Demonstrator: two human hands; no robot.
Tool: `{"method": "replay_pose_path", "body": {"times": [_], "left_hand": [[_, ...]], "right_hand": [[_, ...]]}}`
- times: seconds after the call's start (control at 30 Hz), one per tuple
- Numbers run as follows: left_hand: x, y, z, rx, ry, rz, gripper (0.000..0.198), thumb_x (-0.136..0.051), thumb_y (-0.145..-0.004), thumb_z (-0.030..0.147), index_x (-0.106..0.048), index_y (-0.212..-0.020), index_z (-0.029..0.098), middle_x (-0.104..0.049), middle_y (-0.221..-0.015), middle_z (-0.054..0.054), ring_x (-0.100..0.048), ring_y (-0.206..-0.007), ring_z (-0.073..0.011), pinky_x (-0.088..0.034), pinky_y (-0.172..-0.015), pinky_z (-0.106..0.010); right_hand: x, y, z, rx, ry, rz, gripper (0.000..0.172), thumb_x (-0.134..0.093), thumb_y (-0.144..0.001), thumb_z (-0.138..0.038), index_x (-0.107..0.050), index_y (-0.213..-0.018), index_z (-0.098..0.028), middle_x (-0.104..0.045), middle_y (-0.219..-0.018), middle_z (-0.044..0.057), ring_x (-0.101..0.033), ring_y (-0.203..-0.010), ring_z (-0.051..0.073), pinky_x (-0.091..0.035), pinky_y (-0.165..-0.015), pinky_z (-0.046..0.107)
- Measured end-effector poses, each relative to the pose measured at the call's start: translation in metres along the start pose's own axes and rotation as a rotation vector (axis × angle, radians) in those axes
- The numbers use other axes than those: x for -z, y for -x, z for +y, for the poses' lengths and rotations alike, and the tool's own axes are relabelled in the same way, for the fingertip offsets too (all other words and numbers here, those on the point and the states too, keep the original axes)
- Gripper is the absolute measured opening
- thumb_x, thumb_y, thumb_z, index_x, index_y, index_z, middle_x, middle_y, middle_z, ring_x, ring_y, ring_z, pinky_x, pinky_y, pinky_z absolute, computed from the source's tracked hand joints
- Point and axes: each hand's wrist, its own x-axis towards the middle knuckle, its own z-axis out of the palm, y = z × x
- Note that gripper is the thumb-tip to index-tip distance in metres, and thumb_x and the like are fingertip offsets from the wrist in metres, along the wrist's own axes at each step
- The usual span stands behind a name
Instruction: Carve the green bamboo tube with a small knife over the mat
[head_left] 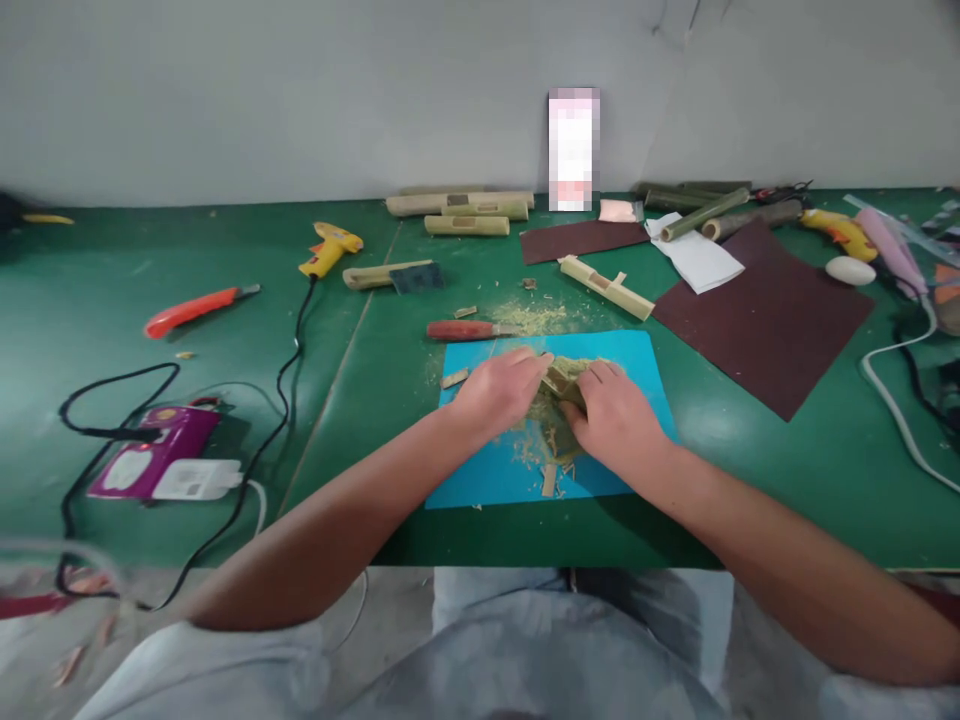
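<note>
Over the blue sheet (pixel 480 475), both hands are close together at a short bamboo piece (pixel 559 383) with a hollow cut in it. My right hand (pixel 619 412) is wrapped round the right side of the piece. My left hand (pixel 511 385) is closed in a pinch at its left end; what lies between those fingers is hidden. Beneath the hands, pale shavings (pixel 529 445) and dust cover the sheet. A small bamboo chip (pixel 549 480) lies near the sheet's front edge, another chip (pixel 454 379) at its left. Just behind the sheet rests a red-handled chisel (pixel 469 330).
Behind are cut bamboo tubes (pixel 466 226), a slotted bamboo piece (pixel 607 288) and brown sheets (pixel 772 330). At left lie a red utility knife (pixel 199 310), a yellow glue gun (pixel 330 250) and a purple power strip (pixel 161 450) with loose cords. A phone (pixel 574 150) leans on the wall.
</note>
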Motion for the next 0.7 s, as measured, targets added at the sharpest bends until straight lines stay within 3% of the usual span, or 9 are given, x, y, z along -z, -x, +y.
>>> {"method": "replay_pose_path", "body": {"times": [0.13, 0.3, 0.43, 0.57, 0.7], "left_hand": [[0.0028, 0.0035, 0.0001, -0.032, -0.061, -0.007, 0.036, -0.038, -0.106, 0.028, -0.064, -0.127, 0.017, -0.071, -0.092, -0.008, -0.070, -0.088, -0.0182, -0.059, -0.078, -0.029], [0.0024, -0.0009, 0.0000, -0.025, -0.072, -0.006, 0.035, -0.037, -0.106, 0.028, -0.067, -0.119, 0.014, -0.071, -0.098, -0.010, -0.070, -0.091, -0.0196, -0.060, -0.076, -0.030], [0.0034, -0.0002, -0.0019, 0.013, -0.064, -0.054, 0.036, -0.039, -0.105, 0.028, -0.064, -0.127, 0.016, -0.071, -0.097, -0.009, -0.070, -0.091, -0.0194, -0.060, -0.078, -0.030], [0.0035, -0.0009, -0.0047, 0.048, -0.037, -0.032, 0.035, -0.040, -0.104, 0.027, -0.068, -0.122, 0.015, -0.072, -0.105, -0.010, -0.070, -0.095, -0.0214, -0.059, -0.081, -0.032], [0.0046, 0.0013, -0.0056, 0.024, -0.041, -0.030, 0.036, -0.039, -0.105, 0.027, -0.067, -0.124, 0.015, -0.072, -0.098, -0.009, -0.070, -0.089, -0.0196, -0.059, -0.078, -0.030]], "right_hand": [[-0.0017, 0.0003, 0.0009, 0.003, 0.003, 0.016, 0.008, -0.053, -0.091, -0.022, -0.059, -0.087, -0.019, -0.062, -0.094, 0.013, -0.055, -0.092, 0.028, -0.046, -0.080, 0.043], [-0.0030, -0.0006, 0.0016, -0.001, -0.003, 0.018, 0.006, -0.055, -0.090, -0.021, -0.058, -0.085, -0.019, -0.063, -0.093, 0.013, -0.056, -0.092, 0.028, -0.046, -0.081, 0.043], [-0.0028, -0.0005, 0.0009, 0.003, -0.018, 0.022, 0.007, -0.054, -0.091, -0.022, -0.058, -0.087, -0.019, -0.063, -0.095, 0.013, -0.055, -0.093, 0.028, -0.046, -0.081, 0.043], [-0.0019, -0.0001, -0.0008, 0.008, 0.024, 0.006, 0.009, -0.053, -0.092, -0.022, -0.060, -0.090, -0.017, -0.063, -0.098, 0.015, -0.055, -0.095, 0.030, -0.045, -0.082, 0.043], [-0.0011, -0.0001, -0.0022, -0.003, 0.036, -0.020, 0.012, -0.052, -0.093, -0.023, -0.061, -0.090, -0.016, -0.063, -0.096, 0.014, -0.055, -0.094, 0.030, -0.045, -0.080, 0.043]]}}
